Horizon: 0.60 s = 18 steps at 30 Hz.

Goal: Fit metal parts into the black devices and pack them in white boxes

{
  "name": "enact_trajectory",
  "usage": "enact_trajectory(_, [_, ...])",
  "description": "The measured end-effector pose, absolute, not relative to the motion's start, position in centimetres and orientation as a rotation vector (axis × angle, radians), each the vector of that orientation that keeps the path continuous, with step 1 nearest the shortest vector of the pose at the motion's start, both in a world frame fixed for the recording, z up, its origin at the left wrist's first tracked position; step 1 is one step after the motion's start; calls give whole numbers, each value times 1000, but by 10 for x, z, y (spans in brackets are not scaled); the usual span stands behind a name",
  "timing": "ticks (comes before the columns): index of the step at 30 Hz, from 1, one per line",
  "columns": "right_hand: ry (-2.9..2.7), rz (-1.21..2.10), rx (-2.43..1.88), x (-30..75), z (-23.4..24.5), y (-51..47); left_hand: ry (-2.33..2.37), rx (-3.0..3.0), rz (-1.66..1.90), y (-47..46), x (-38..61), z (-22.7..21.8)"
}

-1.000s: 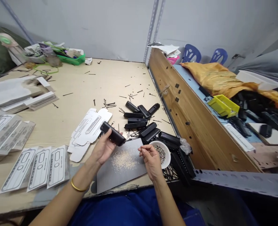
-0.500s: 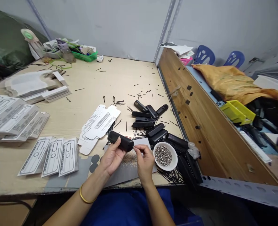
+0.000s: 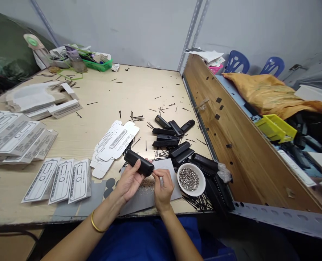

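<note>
My left hand (image 3: 128,184) is closed around a black oblong plastic case (image 3: 138,162), tilted with its right end lower. At that end, the fingertips of my right hand (image 3: 163,188) are pinched together and seem to touch it. Whatever they hold is too small or hidden to make out. Under both hands lies a grey sheet (image 3: 135,207) with brown crumbs (image 3: 147,182) scattered on it. Just right of my right hand stands a white bowl (image 3: 203,183) of small shiny metal pieces (image 3: 188,179).
Several black cases (image 3: 166,144) and thin black sticks (image 3: 197,203) lie beyond and around the bowl. Flat white cartons (image 3: 118,139) are left of my hands, with folded printed boxes (image 3: 79,181) farther left. A wooden partition (image 3: 217,134) borders the right side.
My right hand has shifted slightly left, bringing its pinched fingertips against the case's right end. My left hand still holds the case in nearly the same place.
</note>
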State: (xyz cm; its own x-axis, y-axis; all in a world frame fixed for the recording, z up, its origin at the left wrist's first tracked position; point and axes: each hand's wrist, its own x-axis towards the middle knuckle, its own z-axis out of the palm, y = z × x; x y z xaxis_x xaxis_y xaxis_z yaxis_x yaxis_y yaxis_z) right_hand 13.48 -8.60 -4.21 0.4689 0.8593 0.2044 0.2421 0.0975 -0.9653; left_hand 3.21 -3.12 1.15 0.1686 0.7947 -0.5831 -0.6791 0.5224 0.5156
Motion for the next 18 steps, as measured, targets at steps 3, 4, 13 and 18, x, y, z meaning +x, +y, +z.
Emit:
enact_trajectory(3, [-961, 758, -1427, 137, -42, -92, 913, 133, 1044, -33, 31, 15])
enact_trajectory(4, [-941, 799, -1431, 140, -40, -93, 909, 134, 1043, -33, 31, 17])
enact_trajectory(13, [-1164, 476, -1484, 148, -24, -87, 861, 133, 1098, -37, 42, 14])
enact_trajectory(18, [-877, 693, -1401, 158, -19, -91, 806, 376, 1083, -36, 38, 38])
